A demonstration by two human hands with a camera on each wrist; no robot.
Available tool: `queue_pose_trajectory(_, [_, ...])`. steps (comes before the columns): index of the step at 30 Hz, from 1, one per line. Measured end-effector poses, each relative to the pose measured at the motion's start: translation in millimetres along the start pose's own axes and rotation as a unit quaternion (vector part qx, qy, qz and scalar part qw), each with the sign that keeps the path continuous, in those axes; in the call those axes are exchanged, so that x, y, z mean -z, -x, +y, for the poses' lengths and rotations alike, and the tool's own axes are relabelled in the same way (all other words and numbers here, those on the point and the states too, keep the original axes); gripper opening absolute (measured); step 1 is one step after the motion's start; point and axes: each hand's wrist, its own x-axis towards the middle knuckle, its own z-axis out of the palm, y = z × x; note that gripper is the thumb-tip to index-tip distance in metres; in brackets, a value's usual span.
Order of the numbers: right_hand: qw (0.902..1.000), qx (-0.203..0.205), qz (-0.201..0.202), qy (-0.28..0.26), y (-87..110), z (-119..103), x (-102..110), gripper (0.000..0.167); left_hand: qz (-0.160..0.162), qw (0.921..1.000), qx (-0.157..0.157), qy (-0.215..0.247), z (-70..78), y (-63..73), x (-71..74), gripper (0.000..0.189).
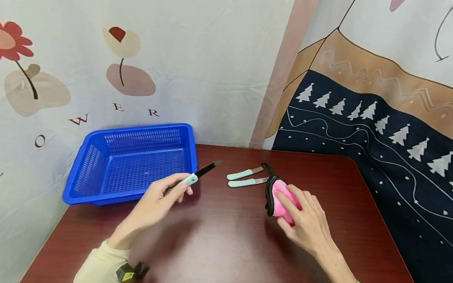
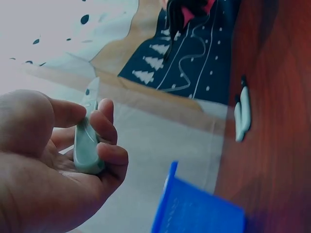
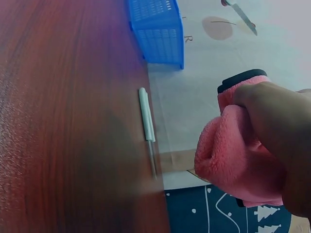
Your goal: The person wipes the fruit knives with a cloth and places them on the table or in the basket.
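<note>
Currently wearing pale sleeves (image 1: 98,267) at both wrists, with a black device (image 1: 132,271) strapped on the left one. Gripping a knife (image 1: 192,179) by its mint-green handle between the thumb and curled fingers of the left hand (image 1: 163,196), holding it above the counter (image 1: 233,250) with the blade tilting up and away to the right. Gripping a pink plush cloth (image 1: 284,200) with black edging in the bent fingers of the right hand (image 1: 306,216), bunching it above the counter. Facing two more mint-handled knives (image 1: 243,183), lying side by side between the hands and a little beyond, blades pointing toward the cloth. Having a blue basket (image 1: 143,163) standing just behind the left hand. Facing, farthest off, a pale hanging (image 1: 216,68) bearing flowers and letters, plus navy fabric (image 1: 333,124) bearing white trees.
</note>
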Motion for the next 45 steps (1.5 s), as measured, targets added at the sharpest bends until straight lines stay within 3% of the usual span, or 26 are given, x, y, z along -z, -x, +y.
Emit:
queue_pose_trajectory(7, [0.9986, -0.035, -0.019, -0.034, 5.7, -2.7, 0.8, 0.062, 0.028, 0.9969, 0.026, -0.069, -4.4, -2.1, 30.6, 0.027])
queue_pose_trajectory(13, [0.9969, -0.046, -0.001, -0.063, 8.2, -4.2, 0.9, 0.068, 0.042, 0.9895, 0.034, -0.134, -9.5, -7.3, 56.0, 0.027])
queue_pose_trajectory(23, [0.9925, -0.077, -0.005, -0.095, 10.1, -6.4, 3.3, 0.069, 0.048, 0.981, 0.065, -0.176, -27.0, -15.7, 98.5, 0.039])
queue_pose_trajectory(29, [0.9906, -0.087, -0.008, -0.105, 11.3, -7.7, 4.3, 0.068, 0.04, 0.9744, 0.094, -0.2, -45.9, -22.0, 120.7, 0.045])
queue_pose_trajectory(35, [0.9908, -0.085, -0.007, -0.105, 11.9, -8.4, 4.5, 0.07, 0.012, 0.9621, 0.132, -0.238, -64.1, -28.9, 140.7, 0.054])
queue_pose_trajectory(45, [0.9906, -0.079, -0.002, -0.112, 11.3, -8.5, 4.6, 0.071, -0.027, 0.953, 0.146, -0.264, -87.6, -41.6, 168.9, 0.046])
